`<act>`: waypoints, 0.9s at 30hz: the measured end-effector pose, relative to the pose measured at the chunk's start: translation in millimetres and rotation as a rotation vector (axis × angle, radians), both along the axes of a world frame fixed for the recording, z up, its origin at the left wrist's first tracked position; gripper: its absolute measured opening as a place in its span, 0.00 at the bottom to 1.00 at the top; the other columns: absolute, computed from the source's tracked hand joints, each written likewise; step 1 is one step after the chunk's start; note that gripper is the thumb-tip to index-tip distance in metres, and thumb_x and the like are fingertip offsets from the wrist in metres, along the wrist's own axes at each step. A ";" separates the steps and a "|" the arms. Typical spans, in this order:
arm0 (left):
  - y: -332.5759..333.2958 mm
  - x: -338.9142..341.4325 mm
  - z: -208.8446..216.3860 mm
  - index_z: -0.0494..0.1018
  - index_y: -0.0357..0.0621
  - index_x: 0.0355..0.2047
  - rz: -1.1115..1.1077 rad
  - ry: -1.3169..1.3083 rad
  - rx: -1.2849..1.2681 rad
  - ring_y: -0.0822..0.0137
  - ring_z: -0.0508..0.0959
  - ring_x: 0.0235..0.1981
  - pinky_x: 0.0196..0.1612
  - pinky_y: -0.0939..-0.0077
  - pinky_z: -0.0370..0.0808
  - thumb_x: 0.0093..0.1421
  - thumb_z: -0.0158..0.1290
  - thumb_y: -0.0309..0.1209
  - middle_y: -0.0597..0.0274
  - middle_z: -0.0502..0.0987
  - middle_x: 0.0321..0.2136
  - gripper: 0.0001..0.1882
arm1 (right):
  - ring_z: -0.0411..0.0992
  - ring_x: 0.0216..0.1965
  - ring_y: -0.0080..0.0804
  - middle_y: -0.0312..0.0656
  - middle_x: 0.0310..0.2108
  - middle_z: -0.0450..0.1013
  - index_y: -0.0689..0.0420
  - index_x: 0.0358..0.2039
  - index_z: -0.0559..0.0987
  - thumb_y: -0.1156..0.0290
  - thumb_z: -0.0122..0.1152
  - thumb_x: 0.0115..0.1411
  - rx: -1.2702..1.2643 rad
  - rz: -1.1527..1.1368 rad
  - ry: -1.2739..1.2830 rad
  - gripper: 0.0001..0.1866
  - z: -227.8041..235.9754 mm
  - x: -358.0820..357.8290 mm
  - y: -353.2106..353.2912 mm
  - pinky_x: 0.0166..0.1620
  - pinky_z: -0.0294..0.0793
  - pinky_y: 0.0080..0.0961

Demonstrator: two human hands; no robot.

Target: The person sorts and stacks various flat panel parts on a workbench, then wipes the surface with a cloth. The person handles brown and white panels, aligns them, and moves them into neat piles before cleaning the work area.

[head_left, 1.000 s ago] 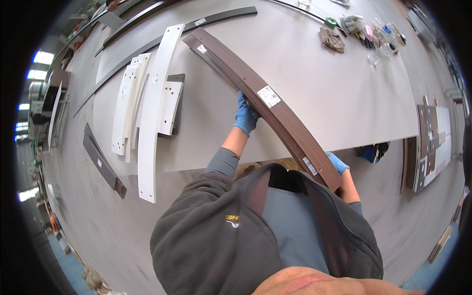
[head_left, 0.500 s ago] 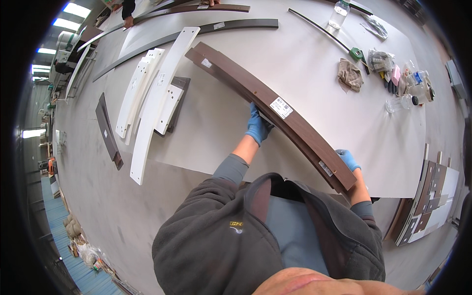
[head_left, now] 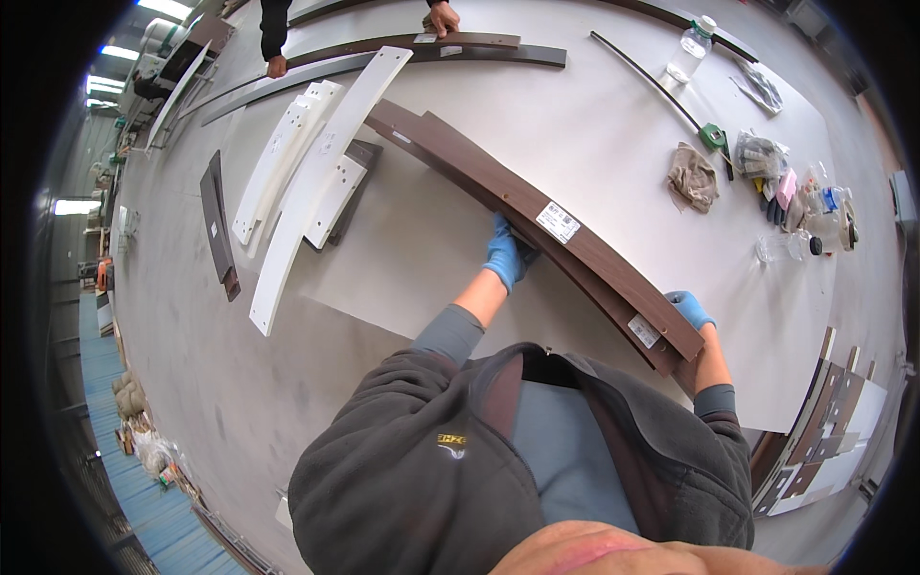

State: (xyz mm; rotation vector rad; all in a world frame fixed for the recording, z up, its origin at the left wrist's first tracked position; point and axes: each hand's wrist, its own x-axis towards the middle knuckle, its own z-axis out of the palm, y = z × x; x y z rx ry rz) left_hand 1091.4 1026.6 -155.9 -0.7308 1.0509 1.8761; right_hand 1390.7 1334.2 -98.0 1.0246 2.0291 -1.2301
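A stack of long brown boards (head_left: 517,199) lies slantwise before me, with white labels on it. The upper board sits askew over the lower one, so a narrow gap shows between them toward the near right end. My left hand (head_left: 506,257), in a blue glove, grips the stack's near edge around its middle; some fingers are hidden beneath. At the right end my right hand (head_left: 690,309), also in a blue glove, is closed at the far edge, its wrist passing beside the board ends.
White boards (head_left: 331,163) and a dark board pair (head_left: 220,230) lie left. At the far side, a co-worker's hands (head_left: 443,17) hold a long brown strip beside a grey strip (head_left: 517,56). A bottle (head_left: 692,50), tape measure (head_left: 713,137), cloth (head_left: 693,177) and jars (head_left: 786,247) stand right.
The co-worker's brown strip has come nearer and now lies against the grey strip. Between my hands, the brown boards have shifted slightly against each other. My view has moved a little.
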 end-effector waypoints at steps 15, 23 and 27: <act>3.3 4.7 31.5 0.64 0.41 0.69 0.001 0.102 -0.076 0.51 0.76 0.59 0.65 0.48 0.74 0.62 0.48 0.77 0.44 0.73 0.62 0.54 | 0.84 0.43 0.31 0.48 0.44 0.86 0.70 0.53 0.84 0.70 0.60 0.72 -0.062 -0.340 0.253 0.17 -9.7 59.7 36.2 0.50 0.82 0.28; -5.8 2.0 24.1 0.62 0.43 0.72 -0.081 0.103 -0.086 0.48 0.75 0.61 0.65 0.45 0.74 0.65 0.47 0.76 0.43 0.70 0.65 0.53 | 0.77 0.62 0.35 0.49 0.59 0.79 0.67 0.65 0.75 0.75 0.55 0.75 0.243 -0.492 0.732 0.21 104.5 51.8 110.4 0.66 0.74 0.29; -7.1 -3.2 15.2 0.62 0.41 0.72 -0.135 0.094 -0.144 0.46 0.76 0.60 0.63 0.44 0.75 0.65 0.47 0.75 0.42 0.71 0.64 0.53 | 0.69 0.70 0.37 0.45 0.69 0.72 0.60 0.70 0.71 0.69 0.66 0.68 0.426 -0.074 0.770 0.31 142.5 -31.5 25.1 0.69 0.69 0.33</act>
